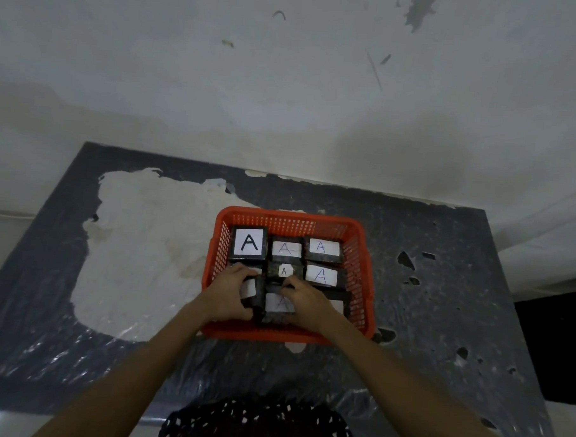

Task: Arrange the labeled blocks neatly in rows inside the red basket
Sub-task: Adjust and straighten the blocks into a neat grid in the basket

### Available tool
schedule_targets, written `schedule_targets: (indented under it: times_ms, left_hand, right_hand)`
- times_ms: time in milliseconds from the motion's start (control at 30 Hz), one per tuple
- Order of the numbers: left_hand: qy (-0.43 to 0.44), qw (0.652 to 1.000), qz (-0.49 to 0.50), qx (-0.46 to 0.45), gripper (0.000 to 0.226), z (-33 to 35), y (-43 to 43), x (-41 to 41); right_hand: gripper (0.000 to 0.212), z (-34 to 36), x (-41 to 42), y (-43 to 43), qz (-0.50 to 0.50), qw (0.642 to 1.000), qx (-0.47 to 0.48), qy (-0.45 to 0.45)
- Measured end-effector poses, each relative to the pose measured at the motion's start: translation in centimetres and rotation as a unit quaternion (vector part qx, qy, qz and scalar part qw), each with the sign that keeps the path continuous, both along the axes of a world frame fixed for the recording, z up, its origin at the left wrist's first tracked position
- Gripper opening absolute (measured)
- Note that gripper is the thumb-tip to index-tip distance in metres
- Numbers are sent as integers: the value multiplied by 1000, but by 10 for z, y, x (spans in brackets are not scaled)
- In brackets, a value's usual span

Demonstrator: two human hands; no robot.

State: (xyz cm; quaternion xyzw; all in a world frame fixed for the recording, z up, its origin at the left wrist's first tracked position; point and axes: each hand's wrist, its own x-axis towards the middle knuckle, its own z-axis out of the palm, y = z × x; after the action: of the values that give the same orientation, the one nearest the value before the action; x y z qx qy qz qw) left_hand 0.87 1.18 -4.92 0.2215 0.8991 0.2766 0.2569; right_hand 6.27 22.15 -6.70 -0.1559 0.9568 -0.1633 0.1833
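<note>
Both hands reach into the red basket (361,254) near the table's (441,307) front edge: the left hand (229,293) grips a tilted dark block (255,294), the right hand (304,301) presses fingers closed on the neighbouring front-row block (278,305). Behind, labeled blocks (321,248) fill the middle and back rows.

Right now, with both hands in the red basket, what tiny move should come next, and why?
Probably lay down the tilted block held in the left hand, into the near left corner of the red basket. The back row of three blocks already lies flat with its A labels up, while this one stands on edge against the near middle block under the right hand.
</note>
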Motion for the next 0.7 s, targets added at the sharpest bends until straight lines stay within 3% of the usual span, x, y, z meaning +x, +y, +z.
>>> schedule_targets:
  times_ms: [267, 367, 467, 600, 700]
  left_hand:
    - [42, 998, -23, -48, 81, -4, 7, 9]
    - [51, 997, -22, -47, 79, -4, 6, 10]
    - [56, 998, -16, -31, 81, -3, 4, 12]
    - [49, 998, 33, 28, 83, 1, 1, 12]
    - [68, 993, 69, 66, 80, 13, -2, 4]
  right_hand:
    - [46, 2, -8, -15, -68, 996, -9, -60]
    - [31, 6, -13, -13, -106, 994, -33, 17]
    - [44, 8, -25, -7, -159, 982, -9, 100]
    - [56, 5, -40, -6, -131, 989, 60, 32]
    - [50, 6, -44, -7, -125, 989, 48, 61]
